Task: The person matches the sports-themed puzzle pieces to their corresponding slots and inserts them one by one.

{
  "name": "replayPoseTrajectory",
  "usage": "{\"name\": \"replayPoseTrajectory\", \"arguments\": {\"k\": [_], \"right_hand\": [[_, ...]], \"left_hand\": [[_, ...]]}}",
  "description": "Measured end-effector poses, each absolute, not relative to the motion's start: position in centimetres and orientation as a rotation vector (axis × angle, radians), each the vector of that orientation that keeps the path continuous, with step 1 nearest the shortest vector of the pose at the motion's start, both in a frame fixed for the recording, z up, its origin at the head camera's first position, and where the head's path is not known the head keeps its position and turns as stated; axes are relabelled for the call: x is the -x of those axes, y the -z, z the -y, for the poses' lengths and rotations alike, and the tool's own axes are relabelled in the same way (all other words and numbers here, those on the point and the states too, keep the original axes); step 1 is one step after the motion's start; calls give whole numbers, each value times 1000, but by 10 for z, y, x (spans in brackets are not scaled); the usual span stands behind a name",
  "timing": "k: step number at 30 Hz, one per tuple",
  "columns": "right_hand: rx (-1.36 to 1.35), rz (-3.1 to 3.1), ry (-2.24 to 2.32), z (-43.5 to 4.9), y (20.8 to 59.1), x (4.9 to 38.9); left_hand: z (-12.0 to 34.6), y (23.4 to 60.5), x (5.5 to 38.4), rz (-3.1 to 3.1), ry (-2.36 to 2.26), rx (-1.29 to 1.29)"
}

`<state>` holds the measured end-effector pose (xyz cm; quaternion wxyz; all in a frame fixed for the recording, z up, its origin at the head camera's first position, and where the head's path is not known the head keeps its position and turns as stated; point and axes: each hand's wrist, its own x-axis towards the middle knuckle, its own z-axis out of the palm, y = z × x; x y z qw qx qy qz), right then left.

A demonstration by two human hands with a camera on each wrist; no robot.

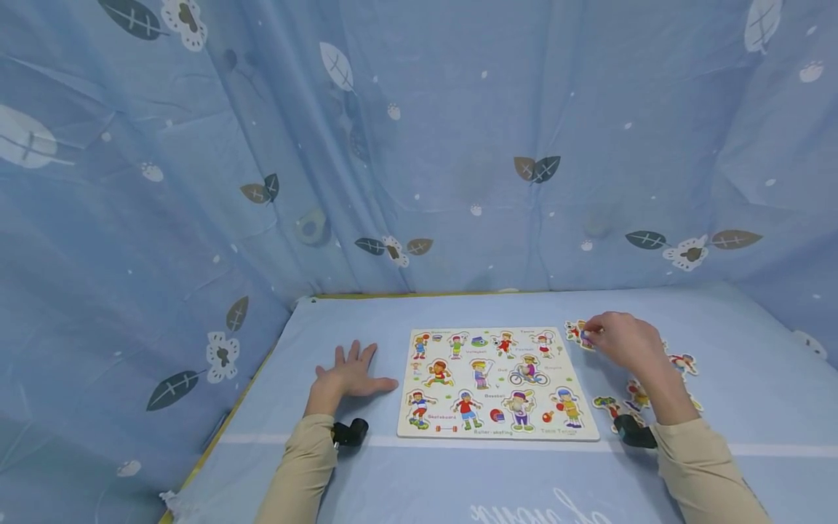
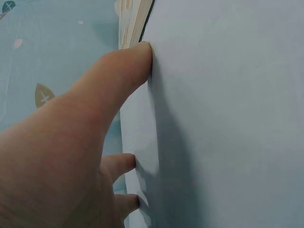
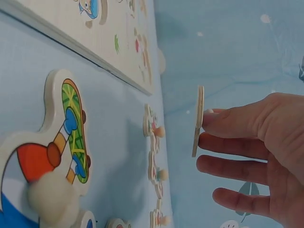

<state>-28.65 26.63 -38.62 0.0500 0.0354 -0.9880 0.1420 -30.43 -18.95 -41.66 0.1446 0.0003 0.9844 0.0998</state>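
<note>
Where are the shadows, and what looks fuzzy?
Left wrist view: a grey shadow beside the left hand on the tablecloth; right wrist view: another dim shadow there, and the nearest wooden knob looks a bit fuzzy; head view: tiny words on the puzzle board look faint.

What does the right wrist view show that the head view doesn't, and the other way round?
Only the right wrist view: the held piece edge-on, and the round knob on the skateboard piece up close.
Only the head view: the left hand and the whole puzzle board.
Both: the right hand, part of that board, and loose pieces beside it.
</note>
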Motion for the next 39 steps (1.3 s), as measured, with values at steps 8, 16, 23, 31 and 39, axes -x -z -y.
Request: {"name": "replayPoseTrajectory", "arguments": {"k": [8,16,23,31,39], "right_hand": [[-133,2994,-389,-263,381,285],[-221,2953,-337,-242,377,280],[-354,2845,-286,-203,384,282],[-467,2794,-245,-162,390,280],[-535,2761,-198,-135,402,285]], "left_hand": [[189,419,305,-2834,-299,-3],[190,423,304,-2837,-307,-24],[192,419,304,-2836,-318,-16],[190,418,303,-2833,-299,-12],[190,418,305,-2839,-295,-14]]}}
